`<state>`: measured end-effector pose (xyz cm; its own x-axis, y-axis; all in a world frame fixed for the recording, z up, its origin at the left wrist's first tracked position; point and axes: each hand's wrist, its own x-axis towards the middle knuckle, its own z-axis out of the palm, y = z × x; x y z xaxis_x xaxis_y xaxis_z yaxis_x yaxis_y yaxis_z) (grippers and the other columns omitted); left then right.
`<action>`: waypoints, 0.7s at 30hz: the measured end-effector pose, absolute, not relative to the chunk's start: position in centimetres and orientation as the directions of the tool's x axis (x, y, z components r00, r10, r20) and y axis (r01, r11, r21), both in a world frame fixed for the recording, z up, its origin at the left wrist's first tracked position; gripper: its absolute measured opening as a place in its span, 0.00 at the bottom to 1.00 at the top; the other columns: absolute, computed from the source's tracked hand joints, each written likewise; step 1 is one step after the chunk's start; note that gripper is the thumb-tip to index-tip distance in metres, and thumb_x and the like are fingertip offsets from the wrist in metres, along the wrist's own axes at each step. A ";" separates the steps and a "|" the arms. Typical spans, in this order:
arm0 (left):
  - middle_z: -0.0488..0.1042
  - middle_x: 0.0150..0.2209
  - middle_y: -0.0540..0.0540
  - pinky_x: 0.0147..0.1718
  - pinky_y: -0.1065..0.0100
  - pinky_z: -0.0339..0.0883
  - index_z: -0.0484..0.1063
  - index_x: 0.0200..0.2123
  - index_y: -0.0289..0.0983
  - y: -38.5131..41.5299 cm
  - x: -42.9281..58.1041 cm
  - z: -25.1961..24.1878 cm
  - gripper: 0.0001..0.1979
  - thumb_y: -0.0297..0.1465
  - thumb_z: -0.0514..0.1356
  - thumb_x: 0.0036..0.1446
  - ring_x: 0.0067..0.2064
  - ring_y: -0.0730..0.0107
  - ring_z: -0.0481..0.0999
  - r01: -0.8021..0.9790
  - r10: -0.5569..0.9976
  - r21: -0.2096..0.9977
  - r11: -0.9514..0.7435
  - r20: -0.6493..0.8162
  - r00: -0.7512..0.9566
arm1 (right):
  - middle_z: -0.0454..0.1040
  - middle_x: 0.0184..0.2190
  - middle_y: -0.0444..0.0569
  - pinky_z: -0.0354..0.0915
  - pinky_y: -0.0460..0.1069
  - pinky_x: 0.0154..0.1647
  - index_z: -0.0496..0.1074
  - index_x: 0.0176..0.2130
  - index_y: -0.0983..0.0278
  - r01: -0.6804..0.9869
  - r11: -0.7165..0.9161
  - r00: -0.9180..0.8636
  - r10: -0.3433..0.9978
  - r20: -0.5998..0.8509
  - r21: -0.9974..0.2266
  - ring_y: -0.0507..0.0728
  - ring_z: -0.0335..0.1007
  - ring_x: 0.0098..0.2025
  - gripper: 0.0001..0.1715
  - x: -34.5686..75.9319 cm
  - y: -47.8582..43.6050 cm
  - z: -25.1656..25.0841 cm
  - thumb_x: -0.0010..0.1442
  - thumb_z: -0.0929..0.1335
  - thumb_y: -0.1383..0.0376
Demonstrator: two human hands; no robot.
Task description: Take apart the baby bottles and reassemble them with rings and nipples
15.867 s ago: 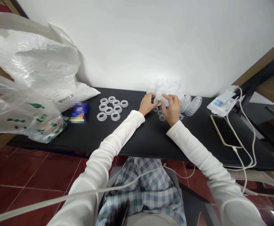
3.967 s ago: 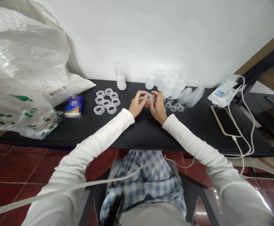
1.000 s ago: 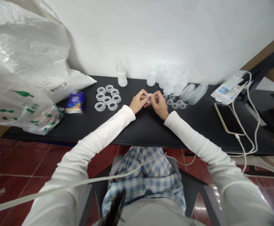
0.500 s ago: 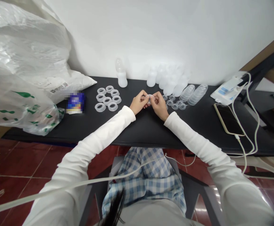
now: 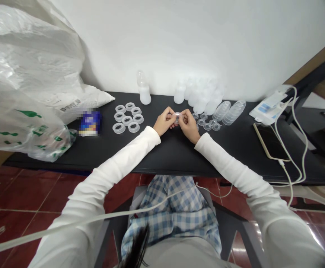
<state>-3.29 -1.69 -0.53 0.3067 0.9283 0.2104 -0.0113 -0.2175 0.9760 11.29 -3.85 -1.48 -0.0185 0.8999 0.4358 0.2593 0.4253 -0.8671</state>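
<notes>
Between my two hands, over the black table (image 5: 176, 156), is a translucent bottle collar ring (image 5: 177, 114). My left hand (image 5: 165, 122) pinches its left side and my right hand (image 5: 188, 125) its right side, thumbs on top. Something clear, perhaps a nipple, sits in the ring, but fingers hide much of it. Just right of my right hand lie several clear nipples (image 5: 207, 127). Left of my left hand are several loose collar rings (image 5: 127, 120). A baby bottle (image 5: 144, 93) with a clear cap stands upright by the wall.
Several white bottles (image 5: 201, 100) stand at the back, beside stacked clear caps (image 5: 235, 112). A phone (image 5: 272, 141) with a white cable lies at the right. Plastic bags (image 5: 25, 119) and a blue packet (image 5: 90, 123) occupy the left.
Both hands stay in place on the ring. The fingers and the ring have shifted only slightly; the ring looks tilted a little differently.
</notes>
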 end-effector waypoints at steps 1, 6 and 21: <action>0.74 0.21 0.56 0.20 0.79 0.62 0.62 0.32 0.38 -1.7 -3.3 -0.4 0.14 0.37 0.64 0.60 0.20 0.81 0.71 -0.007 0.928 0.977 -0.214 0.205 0.311 | 0.64 0.24 0.39 0.57 0.48 0.27 0.61 0.35 0.58 0.244 0.427 -0.023 0.900 0.434 -0.871 0.50 0.61 0.26 0.22 11.3 -3.8 -1.5 0.64 0.67 0.45; 0.73 0.21 0.57 0.20 0.79 0.59 0.61 0.32 0.38 -1.7 -3.5 -0.3 0.14 0.36 0.64 0.59 0.20 0.81 0.69 0.015 0.925 0.976 -0.216 0.200 0.325 | 0.65 0.23 0.38 0.56 0.48 0.26 0.61 0.34 0.58 0.182 0.435 -0.033 0.899 0.436 -0.882 0.50 0.61 0.25 0.23 11.1 -3.7 -1.7 0.63 0.67 0.44; 0.73 0.22 0.56 0.24 0.78 0.65 0.64 0.35 0.38 -1.4 -3.2 -1.0 0.12 0.37 0.64 0.60 0.23 0.80 0.72 -0.023 0.935 0.975 -0.222 0.220 0.278 | 0.65 0.25 0.39 0.59 0.48 0.27 0.61 0.36 0.58 0.210 0.421 0.017 0.901 0.434 -0.882 0.50 0.63 0.26 0.25 11.0 -3.9 -1.4 0.61 0.67 0.41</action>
<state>-3.18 -1.38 -1.00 0.2780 0.9351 0.2199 -0.0227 -0.2225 0.9747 11.04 -3.92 -1.44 0.0167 0.9007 0.4342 0.2104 0.4214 -0.8822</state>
